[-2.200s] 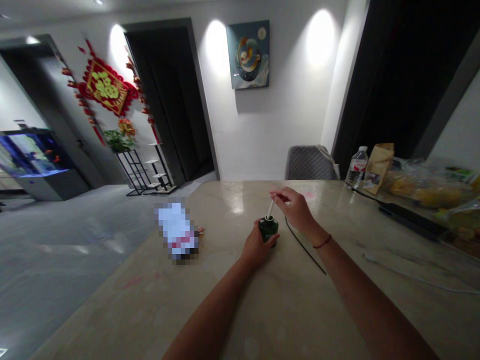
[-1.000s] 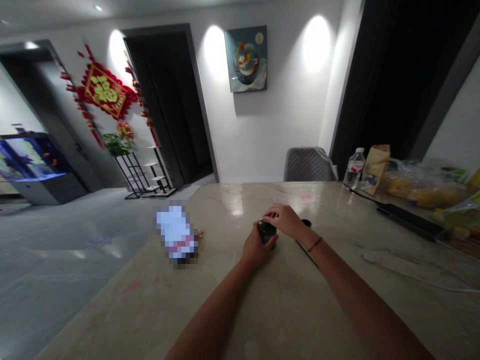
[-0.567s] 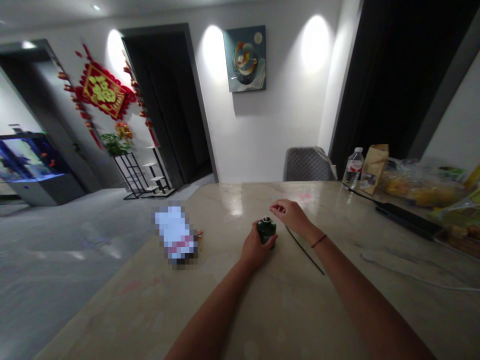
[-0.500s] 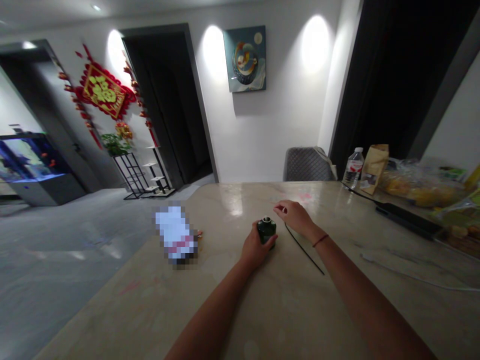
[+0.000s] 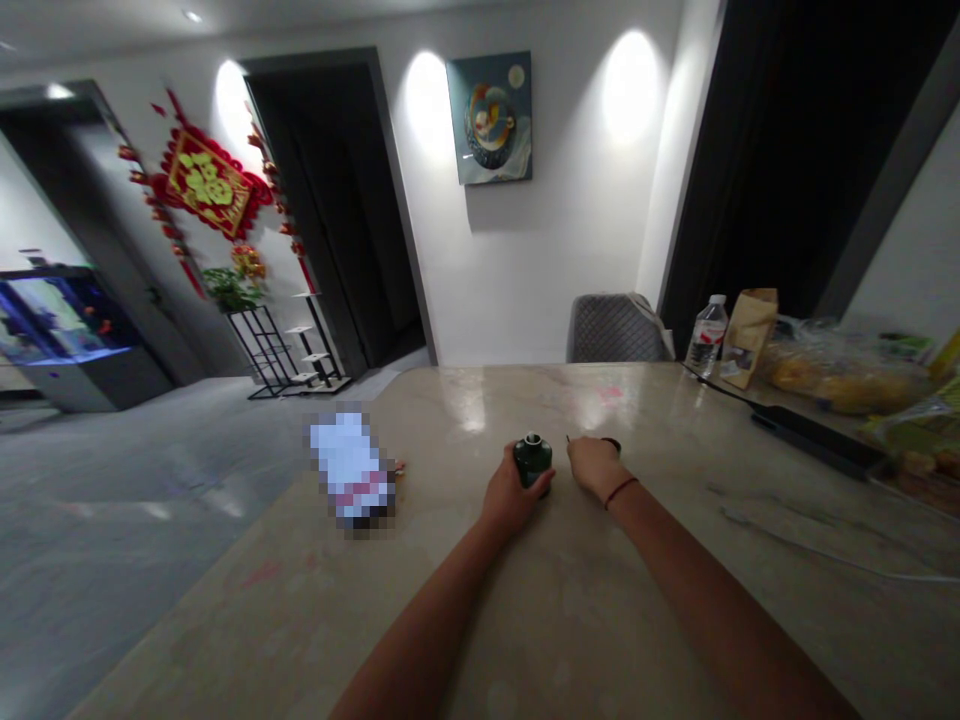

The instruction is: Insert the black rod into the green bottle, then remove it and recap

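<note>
Left hand [image 5: 510, 497] is wrapped round the green bottle [image 5: 532, 463], holding it upright on the counter [image 5: 457, 610]. Head cam is my only view. Bottle sits near the middle of the counter, between my 2 hands, with a pale rim at its neck. I can't see inside it, so contents unknown.

Right hand [image 5: 594, 468] is curled narrow and low, just right of the bottle and not touching it. I can't tell if it holds anything. Its fingers sit just beside a dark round piece [image 5: 612, 445], partly hidden behind them.

Work in hand here: left grips the bottle, right sits by the dark piece.

Further right, near the counter's far edge, are a water bottle [image 5: 706, 335], a paper bag [image 5: 750, 338] and plastic bags [image 5: 844, 388] holding something yellowish. Left of the hands lies a blurred item [image 5: 349, 468], too obscured to name.
</note>
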`<state>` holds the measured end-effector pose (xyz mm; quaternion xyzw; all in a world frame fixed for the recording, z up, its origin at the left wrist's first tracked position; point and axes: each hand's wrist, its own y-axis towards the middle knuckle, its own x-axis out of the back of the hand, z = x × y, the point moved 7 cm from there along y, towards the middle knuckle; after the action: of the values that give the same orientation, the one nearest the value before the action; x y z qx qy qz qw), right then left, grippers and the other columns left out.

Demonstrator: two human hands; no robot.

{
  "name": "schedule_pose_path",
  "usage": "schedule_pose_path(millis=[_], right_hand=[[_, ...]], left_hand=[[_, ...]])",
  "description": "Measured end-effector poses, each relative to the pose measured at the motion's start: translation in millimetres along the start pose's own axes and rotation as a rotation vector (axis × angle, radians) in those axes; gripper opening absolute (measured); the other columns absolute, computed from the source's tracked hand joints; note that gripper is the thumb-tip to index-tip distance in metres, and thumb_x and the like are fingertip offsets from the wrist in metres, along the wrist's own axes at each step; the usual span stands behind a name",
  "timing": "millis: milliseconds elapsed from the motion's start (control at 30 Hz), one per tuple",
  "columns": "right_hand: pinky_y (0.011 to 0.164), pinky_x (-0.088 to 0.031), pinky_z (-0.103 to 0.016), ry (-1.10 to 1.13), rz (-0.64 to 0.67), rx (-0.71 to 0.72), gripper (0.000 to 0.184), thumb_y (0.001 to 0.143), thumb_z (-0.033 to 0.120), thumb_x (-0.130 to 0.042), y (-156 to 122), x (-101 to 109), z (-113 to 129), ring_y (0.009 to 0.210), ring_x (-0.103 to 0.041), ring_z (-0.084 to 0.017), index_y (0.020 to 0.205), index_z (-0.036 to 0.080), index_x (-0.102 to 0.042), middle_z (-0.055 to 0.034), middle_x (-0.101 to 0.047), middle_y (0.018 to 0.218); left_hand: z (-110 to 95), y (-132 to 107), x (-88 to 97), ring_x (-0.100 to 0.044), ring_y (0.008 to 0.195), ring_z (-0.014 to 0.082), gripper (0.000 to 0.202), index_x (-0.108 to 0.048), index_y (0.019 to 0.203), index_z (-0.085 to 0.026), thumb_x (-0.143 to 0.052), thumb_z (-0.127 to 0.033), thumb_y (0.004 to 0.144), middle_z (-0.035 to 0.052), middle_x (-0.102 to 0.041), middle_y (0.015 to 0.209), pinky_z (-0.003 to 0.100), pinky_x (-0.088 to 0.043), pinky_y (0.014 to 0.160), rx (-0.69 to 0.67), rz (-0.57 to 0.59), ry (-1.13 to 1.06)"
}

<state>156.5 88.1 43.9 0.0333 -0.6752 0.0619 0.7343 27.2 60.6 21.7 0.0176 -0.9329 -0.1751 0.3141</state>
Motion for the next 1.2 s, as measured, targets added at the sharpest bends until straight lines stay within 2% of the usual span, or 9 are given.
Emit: schedule_pose_path(millis=[200,367,500,600,733,833,900,1033,1200], right_hand=[[0.073,-0.047,-0.034,-0.016,0.011,0.006,0.027,0.075,0.011,-0.049,-3,-4,4,0.094,-0.060,-0.026,0.097,0.013,-0.064,-0.0208,-0.063,0.101],[0.068,-0.047,-0.029,0.007,0.056,0.059,0.030,0.067,0.019,-0.058,-3,-11,5,0.090,-0.062,-0.027,0.095,0.010,-0.064,-0.0200,-0.064,0.099],[0.061,-0.045,-0.025,0.097,0.079,0.103,0.028,0.065,0.028,-0.059,3,-11,-2,0.081,-0.063,-0.024,0.084,0.009,-0.066,-0.0187,-0.066,0.088],[0.059,-0.043,-0.023,0.174,0.053,0.086,0.021,0.065,0.027,-0.059,8,-2,-12,0.076,-0.063,-0.021,0.075,0.010,-0.066,-0.0155,-0.067,0.082],[0.061,-0.042,-0.021,0.315,-0.105,0.086,0.013,0.063,0.016,-0.057,12,22,-28,0.074,-0.061,-0.016,0.073,0.012,-0.064,-0.0099,-0.067,0.081],[0.063,-0.043,-0.021,0.506,-0.263,0.106,0.018,0.064,0.010,-0.053,11,43,-41,0.070,-0.059,-0.013,0.080,0.011,-0.061,-0.0073,-0.065,0.078],[0.063,-0.044,-0.022,0.671,-0.362,0.144,0.019,0.065,0.012,-0.054,9,56,-48,0.067,-0.058,-0.012,0.083,0.012,-0.060,-0.0060,-0.064,0.077],[0.065,-0.047,-0.027,0.970,-0.544,0.239,0.015,0.066,0.024,-0.060,-1,81,-56,0.067,-0.058,-0.013,0.076,0.014,-0.058,-0.0040,-0.063,0.072],[0.071,-0.050,-0.032,1.380,-0.686,0.282,0.023,0.066,0.034,-0.062,-15,102,-61,0.071,-0.061,-0.015,0.077,0.016,-0.054,-0.0038,-0.063,0.074]], left_hand=[[0,-1,-0.5,-0.058,0.095,0.0222,0.060,-0.034,0.118,-0.019,-0.057,-0.047,0.070,0.0093,-0.060,0.104,0.034,-0.044,0.082,-0.014,0.002,-0.005],[0,-1,-0.6,-0.058,0.096,0.0221,0.060,-0.035,0.118,-0.019,-0.058,-0.046,0.069,0.0095,-0.060,0.105,0.034,-0.044,0.082,-0.006,-0.005,-0.007],[1,0,-0.8,-0.058,0.096,0.0219,0.060,-0.035,0.118,-0.020,-0.059,-0.045,0.069,0.0091,-0.060,0.105,0.034,-0.044,0.083,0.012,0.001,-0.015],[1,0,-1.0,-0.057,0.097,0.0221,0.060,-0.034,0.118,-0.020,-0.058,-0.046,0.070,0.0092,-0.060,0.106,0.034,-0.044,0.083,0.013,0.009,-0.011],[0,0,-1.4,-0.057,0.096,0.0219,0.060,-0.034,0.118,-0.019,-0.057,-0.046,0.070,0.0096,-0.059,0.107,0.034,-0.044,0.083,-0.010,0.017,-0.002],[0,1,-1.2,-0.057,0.095,0.0220,0.059,-0.034,0.117,-0.019,-0.057,-0.047,0.070,0.0099,-0.059,0.105,0.034,-0.044,0.082,-0.012,0.017,0.012],[0,1,-1.1,-0.058,0.094,0.0221,0.058,-0.034,0.117,-0.019,-0.056,-0.047,0.071,0.0101,-0.060,0.105,0.034,-0.044,0.081,-0.011,0.020,0.017],[0,1,-1.3,-0.057,0.095,0.0220,0.059,-0.034,0.117,-0.019,-0.056,-0.046,0.071,0.0100,-0.059,0.105,0.033,-0.044,0.082,-0.013,0.022,0.022],[2,1,-2.3,-0.058,0.096,0.0224,0.060,-0.033,0.118,-0.019,-0.057,-0.047,0.070,0.0099,-0.060,0.104,0.034,-0.044,0.082,-0.004,0.024,0.025]])
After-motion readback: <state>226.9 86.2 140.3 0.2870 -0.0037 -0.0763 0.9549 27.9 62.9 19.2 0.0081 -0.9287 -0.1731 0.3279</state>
